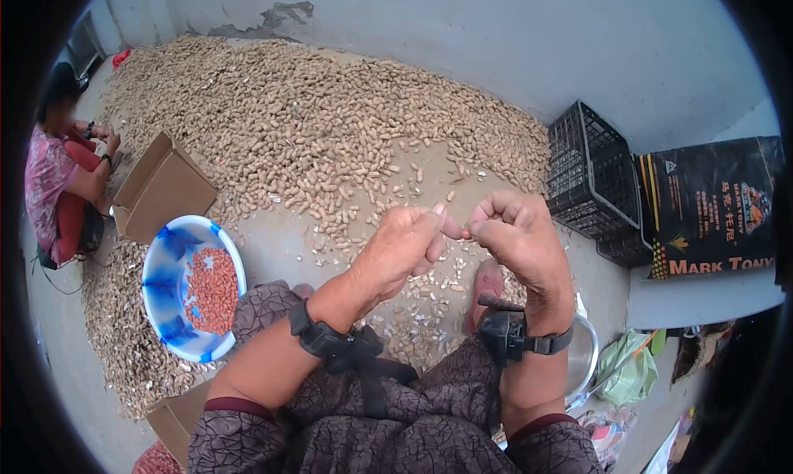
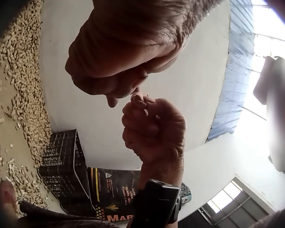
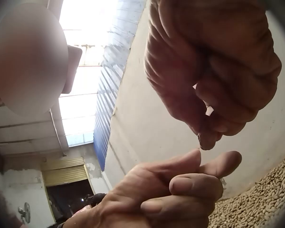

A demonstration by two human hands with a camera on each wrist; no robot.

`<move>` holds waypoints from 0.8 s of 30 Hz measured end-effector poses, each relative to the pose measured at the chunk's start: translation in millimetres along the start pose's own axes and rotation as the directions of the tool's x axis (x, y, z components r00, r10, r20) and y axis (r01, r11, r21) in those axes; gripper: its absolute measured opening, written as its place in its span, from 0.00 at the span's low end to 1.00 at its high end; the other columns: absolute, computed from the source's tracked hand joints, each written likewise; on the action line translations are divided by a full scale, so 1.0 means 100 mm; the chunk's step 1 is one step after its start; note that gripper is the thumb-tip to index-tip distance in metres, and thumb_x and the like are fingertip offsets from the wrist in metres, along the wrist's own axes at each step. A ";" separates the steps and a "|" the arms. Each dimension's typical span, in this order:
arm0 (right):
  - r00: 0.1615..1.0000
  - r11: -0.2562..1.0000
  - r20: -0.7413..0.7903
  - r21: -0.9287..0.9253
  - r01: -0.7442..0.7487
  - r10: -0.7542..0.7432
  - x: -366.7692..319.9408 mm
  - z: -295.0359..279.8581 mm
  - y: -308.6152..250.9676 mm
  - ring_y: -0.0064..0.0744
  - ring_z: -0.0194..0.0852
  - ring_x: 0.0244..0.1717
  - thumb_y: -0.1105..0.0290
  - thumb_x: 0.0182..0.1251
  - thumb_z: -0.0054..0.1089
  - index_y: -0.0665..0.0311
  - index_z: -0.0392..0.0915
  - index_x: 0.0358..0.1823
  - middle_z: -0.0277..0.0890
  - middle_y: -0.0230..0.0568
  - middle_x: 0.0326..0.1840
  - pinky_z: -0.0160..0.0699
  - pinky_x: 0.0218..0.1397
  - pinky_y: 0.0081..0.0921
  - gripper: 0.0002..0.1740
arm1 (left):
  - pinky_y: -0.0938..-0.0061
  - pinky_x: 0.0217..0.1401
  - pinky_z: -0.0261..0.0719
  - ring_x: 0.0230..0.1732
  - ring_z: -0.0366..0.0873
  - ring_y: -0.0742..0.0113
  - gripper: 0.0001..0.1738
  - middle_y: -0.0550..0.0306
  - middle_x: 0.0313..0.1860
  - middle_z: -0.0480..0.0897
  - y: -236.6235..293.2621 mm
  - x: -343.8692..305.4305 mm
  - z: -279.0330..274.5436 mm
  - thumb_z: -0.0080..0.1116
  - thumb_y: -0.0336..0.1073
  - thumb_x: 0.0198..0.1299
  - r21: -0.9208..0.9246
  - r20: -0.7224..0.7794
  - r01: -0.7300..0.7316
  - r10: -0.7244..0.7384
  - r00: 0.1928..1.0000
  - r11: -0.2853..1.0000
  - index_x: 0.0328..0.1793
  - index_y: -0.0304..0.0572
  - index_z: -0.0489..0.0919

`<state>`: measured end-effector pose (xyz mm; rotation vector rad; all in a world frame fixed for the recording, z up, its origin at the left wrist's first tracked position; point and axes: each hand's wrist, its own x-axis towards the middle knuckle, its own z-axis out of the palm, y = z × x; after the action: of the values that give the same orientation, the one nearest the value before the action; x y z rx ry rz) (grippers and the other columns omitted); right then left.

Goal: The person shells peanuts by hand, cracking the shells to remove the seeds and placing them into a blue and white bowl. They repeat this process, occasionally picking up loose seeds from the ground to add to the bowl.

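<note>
In front of the lap both hands meet at the fingertips. My right hand [image 1: 520,230] pinches a small reddish peanut kernel [image 1: 467,234] between thumb and forefinger, its other fingers curled in. Close against it from the left comes my left hand [image 1: 401,247], forefinger pointing at the kernel and the other fingers bent; I cannot tell whether it holds anything. From the right wrist, the left hand [image 3: 175,194] shows below the right hand [image 3: 218,66], whose fingertips point down. Unshelled peanuts [image 1: 330,127] lie in a wide heap beyond the hands.
A blue-and-white basin [image 1: 153,288] with shelled red kernels [image 1: 213,288] stands at the left, beside a shell pile [image 1: 116,317] and cardboard box [image 1: 157,193]. Another person [image 1: 66,168] sits at far left. Black crates [image 1: 586,160] and a printed sack [image 1: 710,209] stand right.
</note>
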<state>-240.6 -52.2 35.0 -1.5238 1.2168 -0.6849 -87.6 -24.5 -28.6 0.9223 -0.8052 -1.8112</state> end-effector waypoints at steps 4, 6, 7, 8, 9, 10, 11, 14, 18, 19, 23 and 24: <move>0.999 0.995 0.002 -0.089 0.041 -0.041 -0.01 0.03 0.00 0.12 0.58 0.18 0.74 0.50 0.56 0.69 0.74 0.21 0.66 0.27 0.16 0.55 0.19 0.14 0.05 | 0.88 0.13 0.55 0.13 0.59 0.82 0.16 0.64 0.18 0.69 0.01 -0.02 0.07 0.42 0.40 0.64 -0.030 0.068 -0.001 0.003 0.998 1.000 0.40 0.34 0.74; 1.000 0.999 0.016 -0.048 0.007 -0.007 -0.01 0.03 -0.03 0.13 0.59 0.18 0.73 0.51 0.57 0.69 0.74 0.22 0.67 0.27 0.16 0.56 0.19 0.14 0.06 | 0.88 0.14 0.56 0.14 0.61 0.82 0.14 0.61 0.21 0.72 -0.01 0.01 0.04 0.42 0.40 0.64 -0.078 0.102 -0.030 0.038 0.994 0.997 0.39 0.35 0.73; 1.000 0.999 0.008 0.033 0.005 -0.006 -0.02 0.04 -0.06 0.14 0.61 0.18 0.74 0.52 0.57 0.70 0.74 0.22 0.68 0.28 0.16 0.58 0.20 0.14 0.06 | 0.88 0.14 0.56 0.14 0.61 0.82 0.14 0.61 0.21 0.72 0.00 0.00 0.05 0.42 0.40 0.64 -0.077 0.101 -0.029 0.037 0.994 0.997 0.39 0.35 0.73; 1.000 0.993 0.000 0.114 0.005 -0.005 -0.02 0.04 -0.08 0.14 0.62 0.18 0.74 0.52 0.57 0.71 0.75 0.23 0.69 0.29 0.16 0.60 0.20 0.14 0.07 | 0.89 0.13 0.57 0.15 0.62 0.82 0.13 0.59 0.22 0.73 0.02 -0.01 0.05 0.42 0.39 0.63 -0.121 0.111 -0.011 0.025 0.994 0.993 0.38 0.35 0.72; 1.000 0.993 -0.001 0.115 0.005 -0.005 -0.03 0.05 -0.10 0.14 0.62 0.18 0.74 0.52 0.57 0.71 0.75 0.23 0.69 0.29 0.16 0.60 0.20 0.14 0.07 | 0.89 0.13 0.57 0.15 0.62 0.81 0.13 0.57 0.24 0.75 0.03 -0.01 0.05 0.43 0.38 0.63 -0.164 0.122 0.008 0.012 0.993 0.986 0.37 0.35 0.72; 1.000 0.993 0.000 0.119 0.003 -0.003 -0.04 0.06 -0.11 0.15 0.63 0.19 0.74 0.53 0.56 0.72 0.75 0.23 0.70 0.31 0.16 0.61 0.21 0.14 0.07 | 0.89 0.13 0.57 0.15 0.62 0.81 0.13 0.57 0.24 0.75 0.03 -0.01 0.03 0.43 0.38 0.63 -0.164 0.122 0.009 0.011 0.992 0.986 0.37 0.35 0.72; 1.000 0.992 0.001 0.123 0.000 0.000 -0.04 0.07 -0.12 0.16 0.65 0.20 0.75 0.54 0.56 0.72 0.75 0.23 0.71 0.32 0.16 0.63 0.22 0.14 0.07 | 0.90 0.12 0.56 0.15 0.64 0.81 0.12 0.55 0.25 0.75 0.03 0.01 0.00 0.43 0.37 0.62 -0.168 0.137 0.015 0.008 0.990 0.986 0.37 0.34 0.72; 0.997 0.996 -0.005 0.031 0.082 -0.082 -0.01 0.09 -0.01 0.15 0.65 0.20 0.76 0.54 0.55 0.72 0.75 0.23 0.72 0.33 0.16 0.62 0.23 0.14 0.06 | 0.91 0.11 0.56 0.16 0.66 0.79 0.12 0.53 0.26 0.76 0.02 0.00 0.00 0.43 0.36 0.61 -0.178 0.137 0.026 -0.002 0.991 0.984 0.36 0.33 0.72; 0.996 0.996 0.037 -0.053 0.077 -0.075 -0.05 0.01 -0.10 0.16 0.65 0.19 0.72 0.55 0.55 0.73 0.76 0.24 0.72 0.33 0.16 0.62 0.22 0.14 0.09 | 0.91 0.11 0.56 0.17 0.68 0.78 0.15 0.53 0.24 0.76 0.01 0.03 -0.03 0.44 0.38 0.62 -0.190 0.002 0.053 -0.054 0.999 0.980 0.29 0.34 0.72; 0.993 0.996 0.112 -0.065 0.053 -0.046 -0.06 -0.05 -0.12 0.15 0.64 0.19 0.70 0.56 0.55 0.73 0.76 0.26 0.72 0.34 0.16 0.62 0.21 0.14 0.10 | 0.91 0.11 0.56 0.17 0.68 0.78 0.15 0.53 0.24 0.76 0.01 0.04 -0.05 0.44 0.38 0.62 -0.192 0.002 0.055 -0.055 0.998 0.980 0.29 0.34 0.72; 0.914 0.987 0.385 -0.147 -0.072 0.124 -0.09 -0.17 -0.02 0.15 0.62 0.14 0.61 0.61 0.51 0.73 0.78 0.33 0.72 0.35 0.15 0.59 0.16 0.15 0.18 | 0.90 0.11 0.55 0.16 0.66 0.80 0.17 0.56 0.22 0.76 0.04 0.04 -0.08 0.44 0.41 0.63 -0.172 -0.061 -0.023 0.012 0.998 0.985 0.27 0.37 0.72; 0.915 0.986 0.384 -0.146 -0.075 0.127 -0.09 -0.17 -0.04 0.15 0.62 0.14 0.61 0.61 0.51 0.73 0.78 0.33 0.72 0.35 0.15 0.59 0.16 0.15 0.18 | 0.90 0.11 0.55 0.16 0.66 0.80 0.17 0.57 0.22 0.76 0.04 0.03 -0.08 0.44 0.41 0.63 -0.161 -0.054 -0.056 0.048 0.997 0.985 0.27 0.38 0.72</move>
<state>-256.8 -49.9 45.8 -1.5976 1.0366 -0.2164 -80.2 -30.0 -29.5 0.8301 -0.6344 -1.7730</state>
